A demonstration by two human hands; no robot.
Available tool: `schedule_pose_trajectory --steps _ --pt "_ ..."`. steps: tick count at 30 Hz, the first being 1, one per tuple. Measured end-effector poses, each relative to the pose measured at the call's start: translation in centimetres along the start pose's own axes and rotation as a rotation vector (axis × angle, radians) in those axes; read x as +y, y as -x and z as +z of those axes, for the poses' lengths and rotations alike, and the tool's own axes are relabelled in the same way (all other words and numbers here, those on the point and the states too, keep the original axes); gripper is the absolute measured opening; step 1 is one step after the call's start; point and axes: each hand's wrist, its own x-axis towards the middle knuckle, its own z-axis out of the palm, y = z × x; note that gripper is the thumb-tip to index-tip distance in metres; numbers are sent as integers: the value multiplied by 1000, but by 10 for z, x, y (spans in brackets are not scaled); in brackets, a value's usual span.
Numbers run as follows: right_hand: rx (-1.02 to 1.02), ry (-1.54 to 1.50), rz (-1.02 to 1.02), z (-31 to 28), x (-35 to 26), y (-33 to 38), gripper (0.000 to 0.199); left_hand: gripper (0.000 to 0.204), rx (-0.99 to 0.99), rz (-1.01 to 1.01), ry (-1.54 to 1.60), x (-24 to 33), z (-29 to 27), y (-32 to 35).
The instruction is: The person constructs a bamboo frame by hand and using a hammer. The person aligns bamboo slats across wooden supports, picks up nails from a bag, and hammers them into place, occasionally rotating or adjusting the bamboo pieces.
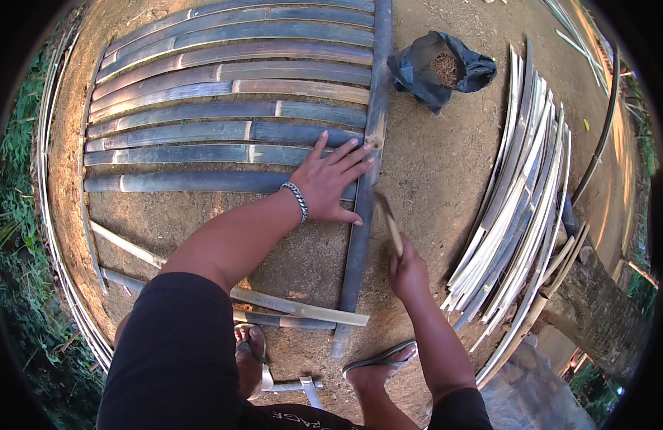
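Note:
My left hand (331, 175) lies flat with its fingers spread on the ends of dark bamboo slats (209, 154), where they meet a long bamboo rail (351, 276). A chain bracelet circles that wrist. Just right of the rail, my right hand (409, 274) is closed round the wooden handle of a hammer (393, 228). Its dark head is near the rail's edge, beside my left thumb, and is partly blurred. The slats lie in parallel rows across the ground, joined to the rail at their right ends. Any nail under my left hand is hidden.
A dark plastic bag (421, 72) holding small brown pieces stands open beyond the rail. Split bamboo strips (514, 208) lie piled at right, near a log (597, 308). Loose strips (295, 308) cross the frame's near end. A metal tool (310, 390) lies between my sandalled feet.

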Motion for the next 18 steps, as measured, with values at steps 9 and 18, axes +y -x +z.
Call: schedule_pose_trajectory --steps 9,18 --pt "15 -37 -118 -7 6 3 43 117 -6 -1 2 2 3 0" --pt "119 -101 -134 0 19 -1 33 118 34 2 11 0 2 0"
